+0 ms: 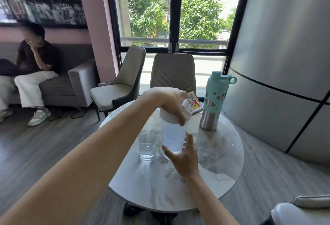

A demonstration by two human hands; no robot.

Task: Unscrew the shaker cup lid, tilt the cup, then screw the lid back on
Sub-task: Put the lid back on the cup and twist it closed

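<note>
A translucent white shaker cup [173,136] stands upright in the middle of the round marble table [219,169]. Its white lid [168,117] sits on top, with a clear flip cap sticking up under my palm. My left hand [170,102] reaches over from the left and grips the lid from above, fingers wrapped around its rim. My right hand [184,155] is at the cup's lower part, thumb and fingers spread around the base and touching it.
A clear drinking glass [147,145] with water stands just left of the cup. A steel bottle with a teal cap [214,102] stands at the back right, a colourful booklet [193,102] behind the cup. Two chairs stand beyond the table; a person sits on a sofa far left.
</note>
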